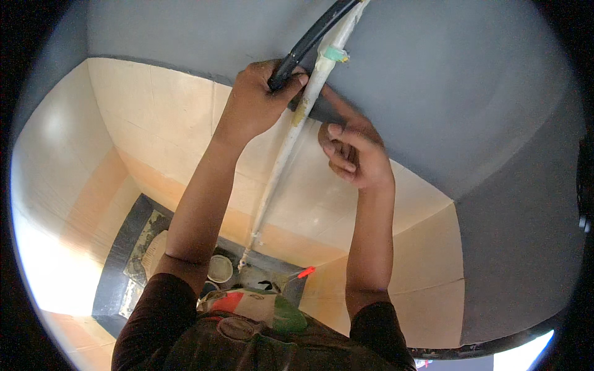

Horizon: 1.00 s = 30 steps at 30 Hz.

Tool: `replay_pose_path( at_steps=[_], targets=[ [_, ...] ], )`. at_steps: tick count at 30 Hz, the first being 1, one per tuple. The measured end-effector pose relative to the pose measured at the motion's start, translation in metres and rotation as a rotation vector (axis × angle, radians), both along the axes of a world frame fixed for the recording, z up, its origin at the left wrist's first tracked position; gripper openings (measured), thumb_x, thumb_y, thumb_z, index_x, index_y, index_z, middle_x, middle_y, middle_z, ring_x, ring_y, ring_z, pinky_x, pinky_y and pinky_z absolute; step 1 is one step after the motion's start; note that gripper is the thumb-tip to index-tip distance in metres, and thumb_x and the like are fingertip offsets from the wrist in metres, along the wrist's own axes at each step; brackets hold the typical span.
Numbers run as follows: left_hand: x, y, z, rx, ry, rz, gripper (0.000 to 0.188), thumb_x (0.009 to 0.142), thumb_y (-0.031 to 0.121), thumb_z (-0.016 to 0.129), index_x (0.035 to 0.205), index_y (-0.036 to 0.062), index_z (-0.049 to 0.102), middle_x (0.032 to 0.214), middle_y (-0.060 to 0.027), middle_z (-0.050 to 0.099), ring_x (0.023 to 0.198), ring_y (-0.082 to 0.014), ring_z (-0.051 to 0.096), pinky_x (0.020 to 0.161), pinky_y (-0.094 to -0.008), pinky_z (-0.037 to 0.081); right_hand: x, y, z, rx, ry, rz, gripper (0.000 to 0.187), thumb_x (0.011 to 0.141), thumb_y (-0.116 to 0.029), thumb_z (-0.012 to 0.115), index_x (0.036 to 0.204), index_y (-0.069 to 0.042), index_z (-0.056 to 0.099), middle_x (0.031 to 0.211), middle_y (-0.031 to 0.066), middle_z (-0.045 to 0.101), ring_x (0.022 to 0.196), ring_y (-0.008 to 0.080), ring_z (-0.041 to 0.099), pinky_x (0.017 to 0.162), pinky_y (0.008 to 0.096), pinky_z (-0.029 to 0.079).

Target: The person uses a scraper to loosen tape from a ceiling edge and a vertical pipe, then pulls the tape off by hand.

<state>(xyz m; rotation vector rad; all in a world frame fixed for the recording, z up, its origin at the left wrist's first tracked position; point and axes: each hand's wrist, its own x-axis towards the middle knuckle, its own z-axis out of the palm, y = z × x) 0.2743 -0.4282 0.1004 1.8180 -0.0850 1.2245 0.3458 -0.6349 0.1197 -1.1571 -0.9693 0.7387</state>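
Observation:
A white pipe (278, 157) runs down a tiled wall, with a band of green tape (336, 54) round its upper part. Beside it at the top, a thick black hose (315, 31) slants down to its lower end. My left hand (253, 102) is closed about that end, its thumb close to the white pipe; the fingers behind are partly hidden. On the pipe's other side is my right hand (362, 154), raised and holding nothing visible. Its index finger stretches toward the pipe near the wall, while the other fingers curl loosely. Whether the fingertip touches is hard to tell.
Grey painted wall (427, 93) lies above cream tiles (167, 102). Low down, behind my arms, are a round pale container (220, 268) and a red object (306, 272) near the pipe's foot. Bright light enters at the left.

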Motion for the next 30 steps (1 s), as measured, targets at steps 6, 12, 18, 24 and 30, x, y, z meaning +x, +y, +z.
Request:
replay_pose_path(
  at_steps=[6,12,18,24,30],
  targets=[
    [0.001,0.001,-0.004,0.123,0.007,0.119,0.022,0.088,0.024,0.077,0.096,0.0030,0.075,0.080,-0.0226,0.070,0.076,-0.0406,0.069,0.073,-0.0442,0.055,0.003,0.004,-0.019,0.100,0.169,0.076,0.076,0.094,-0.020,0.063,0.162,-0.014,0.029,0.065,0.0027,0.056,0.033,0.0065,0.030,0.028,0.0227,0.031],
    [0.006,0.002,-0.012,0.214,-0.158,0.120,0.022,0.090,0.020,0.074,0.107,0.0052,0.072,0.086,-0.0167,0.072,0.081,-0.0332,0.071,0.075,-0.0402,0.054,0.004,0.007,-0.019,0.140,0.180,0.111,0.066,0.100,-0.021,0.057,0.161,-0.012,0.032,0.060,0.0012,0.052,0.031,0.0066,0.028,0.026,0.0219,0.028],
    [0.008,0.008,0.000,0.358,-0.164,0.195,0.017,0.087,0.014,0.074,0.100,0.0036,0.070,0.086,-0.0167,0.066,0.081,-0.0367,0.068,0.073,-0.0417,0.053,0.002,0.011,-0.018,0.125,0.199,0.030,0.065,0.101,-0.026,0.057,0.160,-0.012,0.034,0.060,0.0019,0.053,0.031,0.0065,0.028,0.027,0.0215,0.028],
    [0.012,0.003,-0.001,0.447,-0.234,0.304,0.022,0.081,0.012,0.071,0.101,0.0042,0.065,0.098,-0.0164,0.064,0.093,-0.0390,0.067,0.079,-0.0479,0.055,-0.008,0.011,-0.012,0.135,0.175,0.010,0.059,0.102,-0.027,0.056,0.156,-0.009,0.040,0.062,0.0019,0.055,0.033,0.0075,0.030,0.028,0.0225,0.028],
    [0.009,-0.019,-0.009,0.471,-0.037,0.444,0.036,0.080,0.012,0.072,0.114,0.0070,0.061,0.117,-0.0143,0.058,0.085,-0.0379,0.072,0.075,-0.0481,0.060,-0.023,0.011,-0.021,0.215,0.000,-0.434,0.051,0.101,-0.021,0.058,0.148,-0.005,0.050,0.064,0.0028,0.056,0.037,0.0098,0.037,0.034,0.0274,0.036]
  ],
)
